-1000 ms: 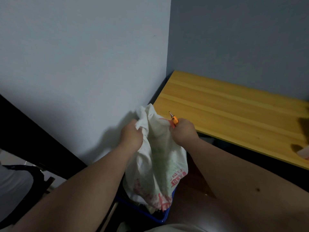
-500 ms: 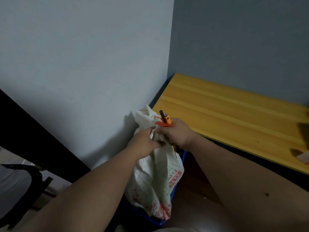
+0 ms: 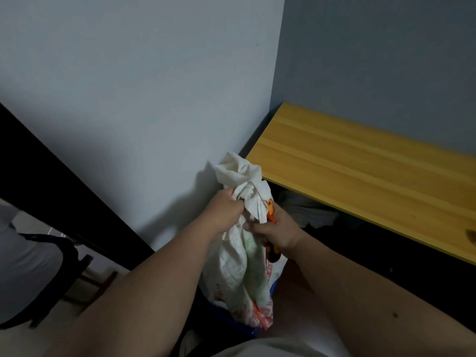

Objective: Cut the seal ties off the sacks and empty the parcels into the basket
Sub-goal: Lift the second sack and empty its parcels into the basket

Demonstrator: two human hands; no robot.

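A white woven sack (image 3: pixel 242 269) with red and green print hangs upright over a blue basket (image 3: pixel 246 331), whose rim barely shows below it. My left hand (image 3: pixel 226 212) grips the sack's bunched neck from the left. My right hand (image 3: pixel 277 231) holds an orange-handled cutter (image 3: pixel 270 210) against the sack's right side, its fingers also touching the cloth. The cutter's blade is hidden behind the cloth. No seal tie is visible.
A yellow wooden tabletop (image 3: pixel 360 176) runs along the right wall, with dark bundles (image 3: pixel 309 210) under it. A pale wall (image 3: pixel 141 99) stands directly behind the sack. A dark chair (image 3: pixel 64 253) and another person's grey sleeve (image 3: pixel 23 266) are at the left.
My right hand with the cutter has dropped from the top of the sack's neck to its right side. My left hand has shifted up onto the bunched neck. The sack's top has opened out above it.
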